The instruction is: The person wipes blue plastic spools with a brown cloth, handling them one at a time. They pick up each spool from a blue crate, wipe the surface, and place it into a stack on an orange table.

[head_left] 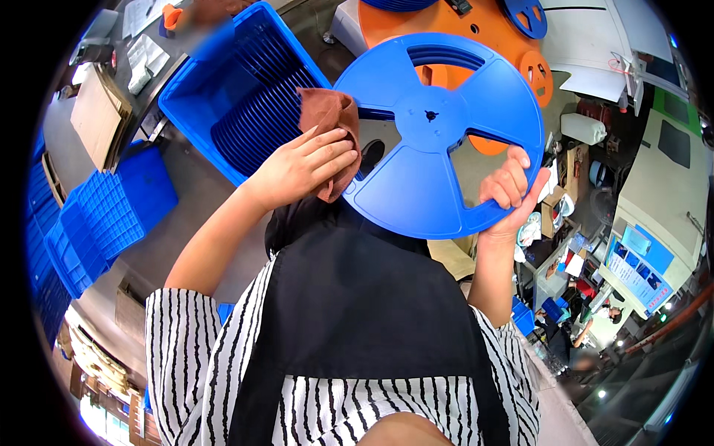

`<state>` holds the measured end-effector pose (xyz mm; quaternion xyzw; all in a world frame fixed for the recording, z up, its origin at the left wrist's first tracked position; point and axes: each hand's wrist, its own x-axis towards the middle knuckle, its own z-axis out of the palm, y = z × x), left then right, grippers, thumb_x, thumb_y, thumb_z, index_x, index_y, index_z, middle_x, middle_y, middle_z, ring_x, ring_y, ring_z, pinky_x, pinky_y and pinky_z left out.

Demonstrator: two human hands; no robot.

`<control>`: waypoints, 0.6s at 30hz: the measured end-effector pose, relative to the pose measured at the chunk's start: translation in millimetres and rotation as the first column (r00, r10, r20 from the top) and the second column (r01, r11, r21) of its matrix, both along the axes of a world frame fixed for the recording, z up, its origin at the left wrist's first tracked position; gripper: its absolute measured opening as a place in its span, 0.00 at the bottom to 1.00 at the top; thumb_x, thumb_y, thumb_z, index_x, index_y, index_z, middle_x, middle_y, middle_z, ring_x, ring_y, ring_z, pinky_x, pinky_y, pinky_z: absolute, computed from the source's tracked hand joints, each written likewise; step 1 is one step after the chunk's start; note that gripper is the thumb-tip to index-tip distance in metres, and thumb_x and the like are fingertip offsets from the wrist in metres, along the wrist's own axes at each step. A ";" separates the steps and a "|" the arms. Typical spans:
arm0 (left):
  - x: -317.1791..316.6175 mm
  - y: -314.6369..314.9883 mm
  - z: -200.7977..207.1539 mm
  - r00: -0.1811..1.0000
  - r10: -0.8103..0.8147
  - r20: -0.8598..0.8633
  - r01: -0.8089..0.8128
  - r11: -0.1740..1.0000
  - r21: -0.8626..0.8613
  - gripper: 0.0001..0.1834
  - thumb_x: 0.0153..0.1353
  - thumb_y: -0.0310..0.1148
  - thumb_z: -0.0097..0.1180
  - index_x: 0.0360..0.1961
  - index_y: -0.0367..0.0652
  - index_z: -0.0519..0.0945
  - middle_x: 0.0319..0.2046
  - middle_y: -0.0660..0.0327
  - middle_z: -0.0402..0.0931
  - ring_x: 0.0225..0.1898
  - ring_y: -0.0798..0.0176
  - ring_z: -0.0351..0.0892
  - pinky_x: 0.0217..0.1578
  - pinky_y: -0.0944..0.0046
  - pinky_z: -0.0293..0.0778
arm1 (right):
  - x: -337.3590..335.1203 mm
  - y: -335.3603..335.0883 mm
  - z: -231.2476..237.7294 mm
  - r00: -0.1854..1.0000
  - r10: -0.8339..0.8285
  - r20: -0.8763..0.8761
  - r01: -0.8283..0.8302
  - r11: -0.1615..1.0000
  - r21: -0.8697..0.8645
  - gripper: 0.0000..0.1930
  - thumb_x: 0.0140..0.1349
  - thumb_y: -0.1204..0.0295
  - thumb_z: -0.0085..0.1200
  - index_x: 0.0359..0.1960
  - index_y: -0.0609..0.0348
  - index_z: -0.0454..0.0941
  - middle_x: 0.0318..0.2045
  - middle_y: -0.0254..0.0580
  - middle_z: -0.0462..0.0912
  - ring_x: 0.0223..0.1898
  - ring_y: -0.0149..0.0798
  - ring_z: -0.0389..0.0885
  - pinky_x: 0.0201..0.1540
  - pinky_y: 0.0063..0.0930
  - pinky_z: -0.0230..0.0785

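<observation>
A large blue plastic reel (428, 178) with wedge-shaped cutouts is held up in front of me. My right hand (509, 189) grips its right rim, fingers curled through a cutout. On the reel's left edge my left hand (312, 162) presses a brown cloth (327, 115), its fingers closed together over the fabric. Part of the reel's left rim is hidden behind the cloth and that hand.
A blue crate (201, 141) at the upper left holds a row of several dark blue discs (260, 119). Beyond the reel stands an orange round table (483, 30) with more blue reels (526, 15). Blue crates (123, 208) stand at the left. At the far right a person (587, 323) is at work.
</observation>
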<state>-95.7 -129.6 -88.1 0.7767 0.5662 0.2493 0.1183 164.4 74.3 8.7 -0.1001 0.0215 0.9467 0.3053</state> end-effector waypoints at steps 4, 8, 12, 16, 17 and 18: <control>4.8 0.8 -2.5 0.999 -0.014 0.049 0.009 0.996 0.092 0.25 0.49 0.32 0.55 0.51 0.34 0.74 0.50 0.51 0.74 0.56 0.50 0.74 0.51 0.58 0.76 | -8.6 8.2 9.0 0.990 0.070 0.125 -0.083 0.992 0.096 0.24 0.66 0.49 0.49 0.43 0.61 0.65 0.19 0.30 0.61 0.20 0.25 0.63 0.22 0.22 0.54; 12.9 -18.2 0.6 0.927 0.149 0.343 -0.136 0.989 -0.061 0.25 0.45 0.25 0.59 0.49 0.35 0.74 0.49 0.51 0.75 0.53 0.46 0.76 0.49 0.57 0.77 | -13.6 13.5 24.0 0.727 -0.020 0.686 -0.268 0.912 0.310 0.35 0.66 0.39 0.37 0.53 0.63 0.68 0.33 0.45 0.77 0.36 0.44 0.78 0.42 0.38 0.74; 16.3 -52.6 -21.8 0.171 0.657 0.734 -0.216 0.752 -0.623 0.21 0.59 0.24 0.55 0.55 0.37 0.71 0.46 0.58 0.77 0.49 0.60 0.77 0.48 0.64 0.72 | -4.9 11.5 18.1 0.465 -0.110 0.879 -0.453 0.823 0.342 0.29 0.70 0.46 0.38 0.53 0.62 0.68 0.33 0.42 0.80 0.36 0.41 0.82 0.38 0.32 0.75; 18.9 -74.6 -35.1 -0.507 0.591 0.627 -0.063 0.700 -0.711 0.24 0.60 0.26 0.55 0.58 0.37 0.67 0.51 0.58 0.73 0.54 0.60 0.73 0.57 0.57 0.67 | 12.2 -5.8 -7.5 0.239 -0.210 0.948 -0.551 0.775 0.310 0.17 0.68 0.61 0.49 0.50 0.60 0.70 0.34 0.41 0.79 0.36 0.38 0.82 0.33 0.25 0.72; 17.8 -79.4 -37.8 -0.550 0.582 0.599 -0.052 0.692 -0.720 0.25 0.59 0.26 0.56 0.58 0.38 0.66 0.52 0.57 0.72 0.55 0.59 0.72 0.58 0.56 0.66 | 16.5 -10.2 -13.5 0.190 -0.226 0.956 -0.554 0.779 0.294 0.14 0.65 0.65 0.54 0.47 0.59 0.72 0.35 0.40 0.79 0.38 0.37 0.82 0.33 0.24 0.71; 14.0 -83.5 -39.0 -0.582 0.578 0.572 -0.026 0.689 -0.724 0.26 0.58 0.27 0.57 0.58 0.38 0.66 0.52 0.57 0.71 0.56 0.58 0.71 0.58 0.55 0.66 | 17.0 -15.9 -16.7 0.137 -0.290 0.947 -0.554 0.770 0.316 0.14 0.62 0.68 0.56 0.46 0.59 0.72 0.36 0.39 0.79 0.38 0.36 0.81 0.33 0.23 0.70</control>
